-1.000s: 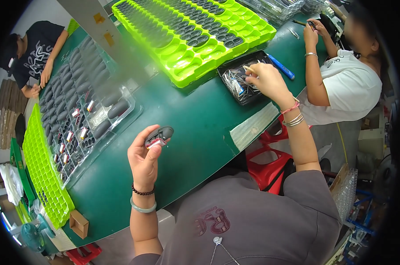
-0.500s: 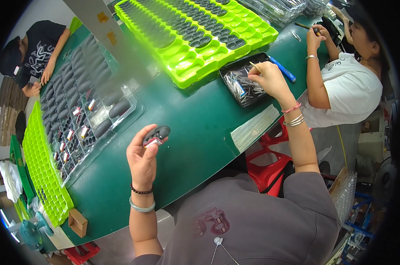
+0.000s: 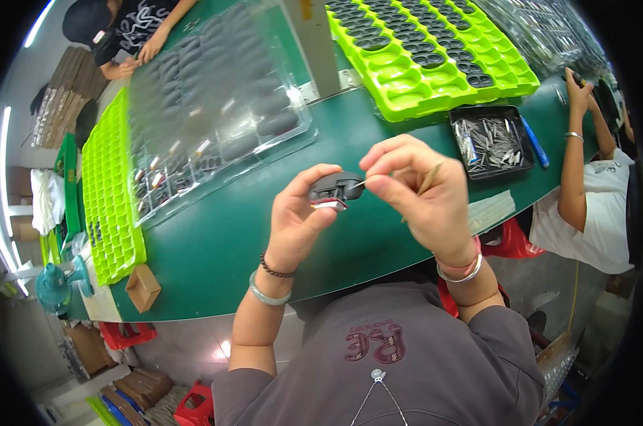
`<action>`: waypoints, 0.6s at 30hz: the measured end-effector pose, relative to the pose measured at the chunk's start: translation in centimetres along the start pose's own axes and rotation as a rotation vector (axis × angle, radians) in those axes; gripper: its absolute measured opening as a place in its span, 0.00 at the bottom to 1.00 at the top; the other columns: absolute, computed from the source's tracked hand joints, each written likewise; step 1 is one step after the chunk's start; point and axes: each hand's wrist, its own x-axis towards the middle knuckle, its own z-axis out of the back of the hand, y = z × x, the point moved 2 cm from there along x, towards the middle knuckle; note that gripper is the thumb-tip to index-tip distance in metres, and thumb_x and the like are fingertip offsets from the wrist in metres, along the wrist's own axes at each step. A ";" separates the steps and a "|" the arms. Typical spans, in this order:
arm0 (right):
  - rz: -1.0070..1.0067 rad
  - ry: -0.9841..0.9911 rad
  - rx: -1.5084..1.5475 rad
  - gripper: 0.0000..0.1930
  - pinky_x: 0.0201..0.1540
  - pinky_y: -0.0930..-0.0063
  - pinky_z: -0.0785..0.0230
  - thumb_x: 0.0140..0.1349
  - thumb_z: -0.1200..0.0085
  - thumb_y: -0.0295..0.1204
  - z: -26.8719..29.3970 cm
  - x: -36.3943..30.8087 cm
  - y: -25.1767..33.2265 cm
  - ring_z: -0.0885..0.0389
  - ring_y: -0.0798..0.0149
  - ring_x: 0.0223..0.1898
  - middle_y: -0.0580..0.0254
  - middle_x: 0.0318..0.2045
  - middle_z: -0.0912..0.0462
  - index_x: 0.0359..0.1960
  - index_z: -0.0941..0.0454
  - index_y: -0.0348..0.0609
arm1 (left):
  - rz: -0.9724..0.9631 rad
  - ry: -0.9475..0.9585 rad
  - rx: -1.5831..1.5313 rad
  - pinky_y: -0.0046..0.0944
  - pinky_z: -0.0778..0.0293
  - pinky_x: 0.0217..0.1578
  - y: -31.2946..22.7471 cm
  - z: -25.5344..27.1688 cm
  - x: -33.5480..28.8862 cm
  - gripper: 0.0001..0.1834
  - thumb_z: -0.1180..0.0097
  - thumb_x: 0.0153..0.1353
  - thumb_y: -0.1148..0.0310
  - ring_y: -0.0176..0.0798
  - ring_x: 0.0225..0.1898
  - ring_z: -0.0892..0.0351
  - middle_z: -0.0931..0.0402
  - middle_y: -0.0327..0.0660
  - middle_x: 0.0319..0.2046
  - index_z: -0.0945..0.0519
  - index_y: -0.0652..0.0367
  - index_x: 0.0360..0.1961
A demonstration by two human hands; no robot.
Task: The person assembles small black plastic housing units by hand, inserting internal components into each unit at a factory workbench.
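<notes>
My left hand (image 3: 293, 216) grips a dark grey oval case (image 3: 344, 181), thumb below and fingers behind it. A small silver and red part (image 3: 328, 204) shows at the case's lower side, by my thumb. My right hand (image 3: 424, 202) pinches a thin metal pin (image 3: 359, 184) between thumb and forefinger, its tip at the right end of the case. Whether the tip is inside the case I cannot tell. A slim wooden stick (image 3: 431, 179) is also tucked in the right hand's fingers. Beyond that hand is a black tray (image 3: 502, 172) of loose metal pins (image 3: 497, 142).
A lime green tray (image 3: 407, 110) of dark oval parts lies at the back. Clear plastic trays (image 3: 226, 177) of grey cases stand left, beside another green tray (image 3: 108, 206). A small cardboard box (image 3: 144, 287) sits near the table edge. Co-workers sit at the far left and right.
My right hand has come from the black tray over to the case, bringing a metal pin. The case in my left hand has turned slightly. The whole view has shifted.
</notes>
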 end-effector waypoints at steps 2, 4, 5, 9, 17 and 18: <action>0.037 0.000 -0.084 0.04 0.17 0.89 0.48 0.52 0.42 0.19 -1.1 0.2 -0.5 0.36 0.85 0.17 0.63 0.30 0.22 0.29 0.23 0.37 | -0.005 -0.016 0.003 0.28 0.32 0.45 -0.3 0.1 -0.2 0.30 0.36 0.52 0.64 0.29 0.42 0.28 0.28 0.39 0.43 0.32 0.67 0.53; 0.259 -0.059 -0.351 0.04 0.16 0.88 0.48 0.51 0.42 0.19 -1.7 0.2 -0.7 0.34 0.82 0.17 0.61 0.30 0.22 0.29 0.23 0.36 | -0.002 -0.004 0.033 0.28 0.31 0.43 -0.4 0.3 -0.3 0.31 0.35 0.51 0.63 0.28 0.42 0.28 0.28 0.38 0.43 0.32 0.67 0.53; 0.186 -0.049 -0.374 0.03 0.18 0.84 0.42 0.51 0.42 0.19 -1.6 0.1 -0.3 0.28 0.75 0.21 0.59 0.30 0.21 0.28 0.23 0.35 | 0.033 -0.024 0.037 0.30 0.33 0.47 -0.6 0.3 -0.4 0.37 0.34 0.49 0.59 0.32 0.45 0.29 0.28 0.42 0.44 0.34 0.71 0.54; 0.063 -0.017 -0.384 0.03 0.22 0.81 0.35 0.51 0.42 0.19 -1.4 -0.1 -0.1 0.23 0.69 0.27 0.58 0.30 0.21 0.28 0.23 0.35 | 0.058 -0.025 0.040 0.30 0.33 0.47 -0.7 0.3 -0.5 0.36 0.34 0.49 0.59 0.32 0.45 0.28 0.28 0.42 0.44 0.34 0.71 0.54; 0.226 -0.021 -0.427 0.03 0.32 0.74 0.29 0.50 0.43 0.20 -1.5 -0.1 -0.1 0.21 0.61 0.30 0.55 0.30 0.21 0.26 0.24 0.36 | 0.018 -0.010 0.040 0.27 0.31 0.43 -0.7 0.1 -0.2 0.31 0.35 0.51 0.65 0.28 0.41 0.28 0.27 0.38 0.41 0.32 0.67 0.53; 0.226 -0.021 -0.426 0.03 0.32 0.74 0.29 0.50 0.43 0.20 -1.5 -0.1 0.0 0.21 0.61 0.30 0.55 0.30 0.21 0.26 0.24 0.36 | 0.018 -0.011 0.042 0.27 0.31 0.43 -0.6 0.1 -0.2 0.31 0.35 0.51 0.65 0.28 0.41 0.28 0.27 0.38 0.41 0.32 0.67 0.53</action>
